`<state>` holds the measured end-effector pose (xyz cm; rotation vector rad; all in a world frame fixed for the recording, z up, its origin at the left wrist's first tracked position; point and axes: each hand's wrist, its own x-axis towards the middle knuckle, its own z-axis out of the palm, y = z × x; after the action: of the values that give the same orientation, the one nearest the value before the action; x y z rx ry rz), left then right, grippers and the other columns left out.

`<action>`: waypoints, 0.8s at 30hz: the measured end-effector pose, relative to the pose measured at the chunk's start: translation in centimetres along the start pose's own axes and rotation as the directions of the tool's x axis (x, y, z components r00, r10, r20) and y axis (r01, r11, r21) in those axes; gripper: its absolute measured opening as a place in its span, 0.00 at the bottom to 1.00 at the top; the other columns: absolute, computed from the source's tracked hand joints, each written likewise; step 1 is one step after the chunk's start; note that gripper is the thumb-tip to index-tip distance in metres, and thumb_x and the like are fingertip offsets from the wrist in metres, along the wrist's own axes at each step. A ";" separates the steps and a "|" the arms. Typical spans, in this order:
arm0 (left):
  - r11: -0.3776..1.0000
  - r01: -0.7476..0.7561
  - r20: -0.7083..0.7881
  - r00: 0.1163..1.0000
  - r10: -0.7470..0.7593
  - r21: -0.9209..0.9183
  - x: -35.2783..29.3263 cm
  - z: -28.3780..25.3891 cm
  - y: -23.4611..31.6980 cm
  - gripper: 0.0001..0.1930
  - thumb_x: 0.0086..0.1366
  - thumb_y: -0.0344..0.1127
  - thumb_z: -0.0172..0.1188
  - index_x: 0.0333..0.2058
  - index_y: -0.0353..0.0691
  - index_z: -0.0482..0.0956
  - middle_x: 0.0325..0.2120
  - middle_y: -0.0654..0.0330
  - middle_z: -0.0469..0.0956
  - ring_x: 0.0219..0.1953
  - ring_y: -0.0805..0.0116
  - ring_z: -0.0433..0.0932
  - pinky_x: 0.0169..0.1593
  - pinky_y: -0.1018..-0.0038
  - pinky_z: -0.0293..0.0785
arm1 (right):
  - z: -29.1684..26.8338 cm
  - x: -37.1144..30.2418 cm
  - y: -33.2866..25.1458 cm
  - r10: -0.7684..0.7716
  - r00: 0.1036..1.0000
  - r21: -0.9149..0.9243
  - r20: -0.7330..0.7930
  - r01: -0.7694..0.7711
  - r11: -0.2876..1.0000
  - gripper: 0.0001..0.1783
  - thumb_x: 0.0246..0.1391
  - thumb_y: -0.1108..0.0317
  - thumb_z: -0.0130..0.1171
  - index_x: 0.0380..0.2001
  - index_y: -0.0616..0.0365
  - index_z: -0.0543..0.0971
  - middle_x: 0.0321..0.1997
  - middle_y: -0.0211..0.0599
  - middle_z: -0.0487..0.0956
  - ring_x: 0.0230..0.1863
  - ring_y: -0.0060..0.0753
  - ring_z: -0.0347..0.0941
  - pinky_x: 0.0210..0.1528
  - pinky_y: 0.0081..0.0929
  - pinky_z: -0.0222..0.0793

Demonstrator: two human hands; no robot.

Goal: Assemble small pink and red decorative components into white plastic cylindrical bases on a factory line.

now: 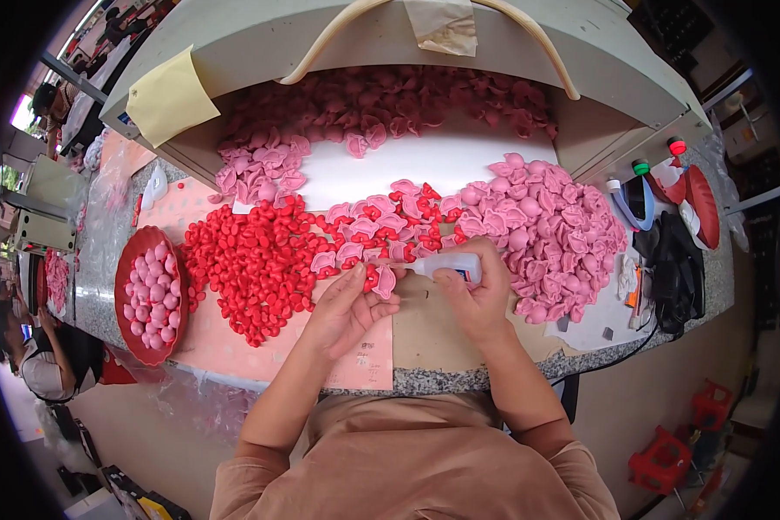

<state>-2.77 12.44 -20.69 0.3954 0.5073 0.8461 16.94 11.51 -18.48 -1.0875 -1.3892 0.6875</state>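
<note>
My right hand (481, 295) is wrapped round a small translucent squeeze bottle (461, 263), its thin nozzle pointing left. Just left of the nozzle tip, my left hand (347, 316) pinches a pink shell-shaped piece with a red part (384, 282) between its fingers. Rows of similar pink pieces, each beside a red one (364, 227), lie on the table just beyond both hands. A heap of glossy red pieces (256, 269) spreads to the left. To the right rises a heap of pink pieces (563, 234). The exact grip of my left fingertips is partly hidden.
A red basket (123, 299) of pink balls stands at the left edge. Ahead, a grey box-like housing (260, 52) overhangs more pink pieces. Bottles with coloured caps (640, 166), a black bag (674, 269) and tools sit at right. People work at far left; red stools (661, 459) stand behind right.
</note>
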 end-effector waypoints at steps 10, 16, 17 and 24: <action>0.999 -0.034 -0.078 0.996 0.037 0.035 -0.1 -0.1 -0.3 0.19 0.68 0.41 0.43 0.51 0.34 0.66 0.43 0.52 0.74 0.37 0.66 0.76 0.44 0.69 0.75 | 0.2 -0.1 -0.3 -0.008 0.998 -0.088 0.065 0.014 0.996 0.15 0.45 0.61 0.65 0.28 0.60 0.73 0.25 0.36 0.74 0.24 0.30 0.71 0.26 0.24 0.65; 0.999 -0.037 -0.083 0.996 0.040 0.035 -0.1 -0.1 -0.3 0.18 0.68 0.41 0.43 0.50 0.34 0.67 0.42 0.53 0.74 0.37 0.66 0.76 0.44 0.69 0.75 | 0.4 -0.1 -0.2 -0.009 0.999 -0.078 0.053 0.013 0.997 0.15 0.44 0.61 0.65 0.28 0.60 0.73 0.25 0.37 0.74 0.25 0.31 0.71 0.26 0.24 0.65; 0.999 -0.040 -0.081 0.996 0.043 0.035 -0.1 -0.1 -0.3 0.18 0.68 0.41 0.43 0.50 0.34 0.68 0.41 0.53 0.74 0.37 0.66 0.76 0.44 0.69 0.75 | 0.4 -0.1 -0.1 -0.009 0.998 -0.078 0.055 0.013 0.997 0.15 0.44 0.61 0.65 0.28 0.60 0.73 0.25 0.37 0.74 0.25 0.31 0.71 0.26 0.24 0.65; 0.999 -0.033 -0.078 0.996 0.035 0.028 -0.2 -0.2 -0.4 0.18 0.68 0.41 0.44 0.50 0.35 0.68 0.41 0.55 0.75 0.37 0.66 0.76 0.45 0.68 0.75 | 0.3 -0.2 0.1 -0.073 0.993 -0.100 0.094 0.082 0.992 0.13 0.47 0.64 0.63 0.29 0.61 0.72 0.26 0.34 0.74 0.25 0.22 0.68 0.26 0.19 0.62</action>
<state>-2.75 12.13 -20.99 0.3975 0.5867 0.8908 16.62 11.45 -18.65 -1.0889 -1.5513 0.6199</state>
